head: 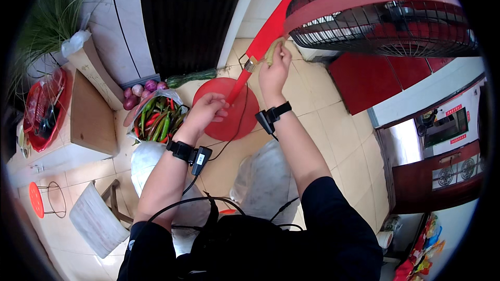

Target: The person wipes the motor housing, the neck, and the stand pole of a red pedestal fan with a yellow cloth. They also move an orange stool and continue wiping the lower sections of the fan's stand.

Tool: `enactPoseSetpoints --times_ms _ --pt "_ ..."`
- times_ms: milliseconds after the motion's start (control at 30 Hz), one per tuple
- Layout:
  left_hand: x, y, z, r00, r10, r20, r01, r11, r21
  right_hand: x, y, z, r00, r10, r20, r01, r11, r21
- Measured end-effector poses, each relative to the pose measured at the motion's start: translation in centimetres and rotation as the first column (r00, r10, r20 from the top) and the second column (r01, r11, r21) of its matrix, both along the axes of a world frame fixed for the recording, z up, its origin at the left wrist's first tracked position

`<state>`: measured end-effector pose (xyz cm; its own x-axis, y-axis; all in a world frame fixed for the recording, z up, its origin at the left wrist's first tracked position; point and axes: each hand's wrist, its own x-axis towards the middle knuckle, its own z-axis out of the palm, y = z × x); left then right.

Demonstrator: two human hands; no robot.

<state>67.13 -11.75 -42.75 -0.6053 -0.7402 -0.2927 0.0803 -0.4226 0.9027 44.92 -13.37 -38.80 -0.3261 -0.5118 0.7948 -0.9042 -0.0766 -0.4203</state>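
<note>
A red pedestal fan stands before me, with its caged head (384, 19) tilted at the upper right. Its red pole (239, 85) runs down to a round red base (207, 86) on the floor. In my right hand (274, 74) is a yellowish-green cloth (269, 55), held beside the pole's metal collar (250, 64). My left hand (206, 112) hovers over the base with loosely bent fingers and nothing visible in them. Its fingertips are close to the lower pole; whether they touch it, I cannot tell. Both wrists wear black straps with small devices.
Left of the base sit a plastic bag of red and green chili peppers (154, 121), several purple onions (137, 89) and a long green gourd (191, 78). A wooden cabinet (93, 113), a folding chair (97, 218) and a red-topped stool (36, 200) stand at left. The fan's dark cord (241, 127) crosses the floor.
</note>
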Motion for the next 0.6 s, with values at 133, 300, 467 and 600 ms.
enactPoseSetpoints --times_ms 133,300,467,600 --pt "-0.3 0.0 0.2 0.999 -0.024 0.022 0.024 1.0 -0.008 -1.9 0.3 -3.8 0.996 0.034 0.08 -0.048 0.983 0.178" --pt "-0.3 -0.3 0.0 0.997 -0.001 0.073 0.004 1.0 -0.031 -3.2 0.4 -5.8 0.972 0.07 0.223 -0.174 0.854 0.491" --pt "-2.3 -0.2 -0.3 0.995 -0.055 0.087 0.059 0.997 -0.048 -7.8 -1.0 -8.5 0.749 0.035 0.661 -0.1 0.993 0.06" --pt "0.4 0.1 -1.1 0.991 -0.004 0.136 0.009 0.999 -0.036 -4.8 -0.9 -3.3 0.665 -0.136 0.734 0.128 0.989 0.067"
